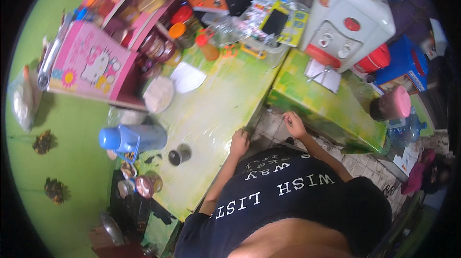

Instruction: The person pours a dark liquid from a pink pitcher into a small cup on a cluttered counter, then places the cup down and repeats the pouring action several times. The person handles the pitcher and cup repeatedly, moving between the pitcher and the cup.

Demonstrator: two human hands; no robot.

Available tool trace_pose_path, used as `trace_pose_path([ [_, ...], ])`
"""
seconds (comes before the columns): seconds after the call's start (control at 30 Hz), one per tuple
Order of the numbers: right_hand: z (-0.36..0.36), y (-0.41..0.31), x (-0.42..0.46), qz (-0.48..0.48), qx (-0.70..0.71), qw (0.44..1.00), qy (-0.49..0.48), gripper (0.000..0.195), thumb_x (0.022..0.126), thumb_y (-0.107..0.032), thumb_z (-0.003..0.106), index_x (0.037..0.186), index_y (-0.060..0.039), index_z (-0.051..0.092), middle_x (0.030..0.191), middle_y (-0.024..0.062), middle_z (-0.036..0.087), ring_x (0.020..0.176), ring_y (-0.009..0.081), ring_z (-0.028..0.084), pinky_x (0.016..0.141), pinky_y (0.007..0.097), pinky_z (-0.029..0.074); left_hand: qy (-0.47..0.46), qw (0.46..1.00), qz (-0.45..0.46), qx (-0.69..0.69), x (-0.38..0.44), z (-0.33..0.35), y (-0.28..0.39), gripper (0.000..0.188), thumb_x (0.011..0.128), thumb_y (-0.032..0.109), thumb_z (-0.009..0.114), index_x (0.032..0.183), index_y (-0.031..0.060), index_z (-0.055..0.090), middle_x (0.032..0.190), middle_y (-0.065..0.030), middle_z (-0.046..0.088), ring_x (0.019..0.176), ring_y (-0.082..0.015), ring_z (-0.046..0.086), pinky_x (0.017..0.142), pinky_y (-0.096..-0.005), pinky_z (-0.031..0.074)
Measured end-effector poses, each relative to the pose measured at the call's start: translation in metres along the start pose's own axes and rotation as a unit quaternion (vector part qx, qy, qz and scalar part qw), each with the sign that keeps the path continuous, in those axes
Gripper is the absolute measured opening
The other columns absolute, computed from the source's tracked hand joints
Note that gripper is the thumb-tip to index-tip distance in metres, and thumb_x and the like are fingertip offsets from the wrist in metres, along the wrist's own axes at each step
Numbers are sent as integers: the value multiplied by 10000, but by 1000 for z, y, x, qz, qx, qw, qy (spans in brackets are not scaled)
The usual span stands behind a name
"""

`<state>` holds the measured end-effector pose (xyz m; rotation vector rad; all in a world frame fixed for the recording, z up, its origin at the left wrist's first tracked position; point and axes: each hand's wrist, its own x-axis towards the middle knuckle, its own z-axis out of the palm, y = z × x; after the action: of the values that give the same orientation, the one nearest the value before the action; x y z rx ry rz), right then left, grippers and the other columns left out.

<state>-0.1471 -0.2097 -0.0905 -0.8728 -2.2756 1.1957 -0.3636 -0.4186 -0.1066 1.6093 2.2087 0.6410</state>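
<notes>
My left hand [240, 143] rests at the edge of the green-and-white covered table [216, 114], its fingers curled; whether it grips anything does not show. Near the corner of the second green covered table [324, 110], my right hand [294, 124] hangs over the gap with bent fingers, and no held object can be made out. A dark-filled cup [179, 156] stands on the table to the left of my left hand. Beyond it is a blue thermos jug [133, 138]. A round tub of white powder [159, 94] sits beside a white paper sheet [188, 77].
A pink shelf [93, 63] with jars stands at the back left. Along the back are an orange-capped jar [179, 34], orange scissors [229, 51] and a plastic container [272, 51]. A white water dispenser [351, 20] and a pink-lidded jug [390, 104] stand at the right.
</notes>
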Motion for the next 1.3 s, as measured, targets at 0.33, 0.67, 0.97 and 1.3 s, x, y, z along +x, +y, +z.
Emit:
trace_pose_path([
  [0.33, -219, 94, -92, 57, -66, 931, 354, 94, 868, -26, 565, 957, -47, 547, 950, 108, 601, 849, 243, 564, 761, 313, 433, -146, 965, 201, -84, 141, 91, 159, 334, 716, 73, 676, 1042, 58, 606, 1004, -188, 567, 997, -383, 550, 866, -446, 463],
  [0.67, -399, 118, -147, 178, -289, 716, 611, 400, 852, -254, 689, 1111, 8, 531, 990, 139, 530, 918, 263, 491, 775, 373, 421, -213, 911, 298, -191, 219, 107, 303, 290, 790, 66, 636, 1075, 38, 592, 998, -175, 554, 957, -368, 539, 838, -409, 461],
  [0.97, -446, 186, -149, 249, -245, 630, 694, 549, 804, -362, 753, 1121, 24, 526, 981, 145, 560, 915, 225, 551, 767, 356, 467, -242, 893, 320, -206, 277, 134, 312, 293, 801, 95, 654, 1085, 50, 596, 1024, -146, 560, 968, -309, 555, 824, -386, 470],
  [1.3, -463, 225, -169, 213, 163, 663, 699, 451, 941, -493, 471, 711, -113, 551, 568, -12, 478, 506, 104, 450, 497, 265, 322, -176, 935, 212, -224, 391, 226, 323, 954, 623, 262, 868, 1371, -5, 341, 1319, -185, 450, 1152, -308, 504, 937, -402, 457],
])
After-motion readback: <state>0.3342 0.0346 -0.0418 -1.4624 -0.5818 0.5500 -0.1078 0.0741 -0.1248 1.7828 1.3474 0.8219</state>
